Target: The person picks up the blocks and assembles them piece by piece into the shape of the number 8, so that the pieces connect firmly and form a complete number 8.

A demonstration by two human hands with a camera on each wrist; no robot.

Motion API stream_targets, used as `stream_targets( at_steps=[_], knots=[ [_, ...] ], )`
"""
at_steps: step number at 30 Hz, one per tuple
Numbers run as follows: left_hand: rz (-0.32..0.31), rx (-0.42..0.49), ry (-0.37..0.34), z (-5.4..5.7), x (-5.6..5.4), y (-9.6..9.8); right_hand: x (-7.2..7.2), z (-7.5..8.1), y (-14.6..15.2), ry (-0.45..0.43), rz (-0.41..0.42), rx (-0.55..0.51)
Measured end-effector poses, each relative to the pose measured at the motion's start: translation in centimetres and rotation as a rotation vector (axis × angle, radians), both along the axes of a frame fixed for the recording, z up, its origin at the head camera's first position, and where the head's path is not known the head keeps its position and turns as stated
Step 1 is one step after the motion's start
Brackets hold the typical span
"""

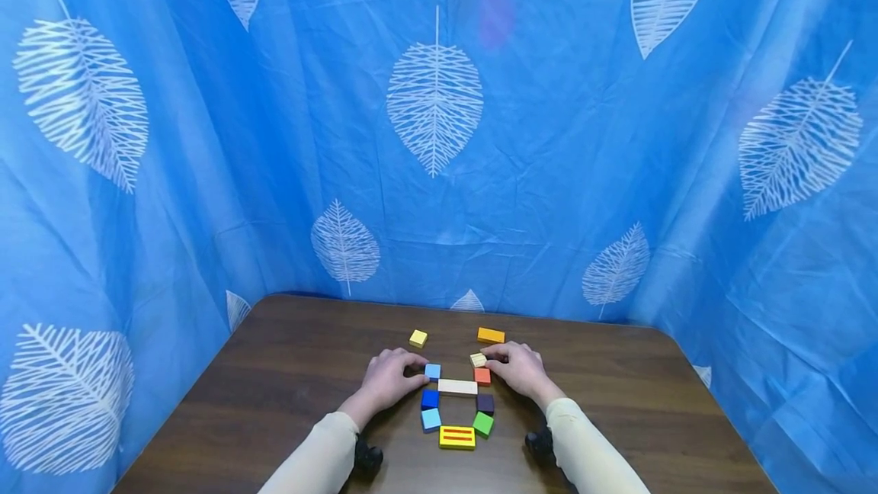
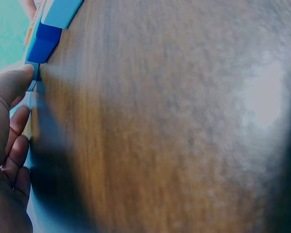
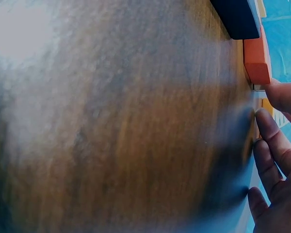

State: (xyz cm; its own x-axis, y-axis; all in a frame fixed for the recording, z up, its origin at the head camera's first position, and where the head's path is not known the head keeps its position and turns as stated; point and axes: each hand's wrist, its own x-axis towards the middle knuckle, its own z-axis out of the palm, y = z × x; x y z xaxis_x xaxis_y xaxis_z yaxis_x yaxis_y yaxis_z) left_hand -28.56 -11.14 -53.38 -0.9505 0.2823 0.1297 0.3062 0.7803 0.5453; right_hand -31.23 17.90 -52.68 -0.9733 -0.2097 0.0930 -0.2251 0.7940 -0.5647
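Note:
My left hand (image 1: 391,378) pinches a light blue block (image 1: 432,372) between thumb and fingertips at the upper left of a ring of small blocks. In the left wrist view the thumb presses on its side, below a dark blue block (image 2: 44,42). Across the ring, my right hand (image 1: 520,368) pinches a pale wooden block (image 1: 478,360) at its right edge. Just in front of that one sits a red-orange block (image 3: 257,60), which mostly hides the pale block in the right wrist view. Between the two sides lies a long cream block (image 1: 457,387).
Nearer me stand a dark purple block (image 1: 485,403), a green block (image 1: 483,425), a second light blue block (image 1: 430,421) and a yellow block with red stripes (image 1: 456,437). A pale yellow block (image 1: 418,338) and an orange block (image 1: 491,335) lie farther back on the brown table (image 1: 288,357).

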Motion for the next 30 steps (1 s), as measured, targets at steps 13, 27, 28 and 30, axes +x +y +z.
stream_targets(
  at_steps=[13, 27, 28, 30],
  knots=[
    [-0.016, 0.052, -0.014, 0.0, 0.5, -0.4, 0.0, -0.6, 0.2, -0.020, 0.014, 0.008],
    [0.225, 0.074, 0.033, 1.3, -0.6, -1.3, -0.3, 0.1, 0.3, -0.021, 0.008, 0.025],
    [0.244, 0.071, 0.040, 1.3, -0.7, -1.3, -0.4, 0.1, 0.3, -0.023, 0.010, 0.029],
    [0.274, 0.069, 0.046, 1.3, -0.9, -1.4, -0.5, 0.1, 0.1, -0.028, 0.009, 0.026]
  ],
)
